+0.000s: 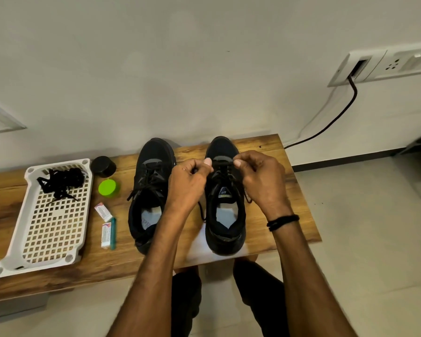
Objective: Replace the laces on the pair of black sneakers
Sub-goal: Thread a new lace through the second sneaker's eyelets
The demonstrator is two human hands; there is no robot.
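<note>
Two black sneakers stand side by side on a wooden table (272, 152), toes toward the wall. The left sneaker (149, 190) is laced, with loose ends over its side. Over the right sneaker (225, 215) both my hands work at the lowest lace row near the toe. My left hand (188, 177) pinches the black lace (223, 163) at its left side, and my right hand (259, 175) pinches it at its right side. A loose lace end hangs down the shoe's left side. A bundle of black laces (62, 182) lies in a white perforated tray (54, 239) at the left.
Between tray and shoes lie a black round tin (103, 166), a green round lid (108, 188) and two small tubes or packets (108, 229). A black cable (336, 117) runs from a wall socket at the right. My knees sit under the table's near edge.
</note>
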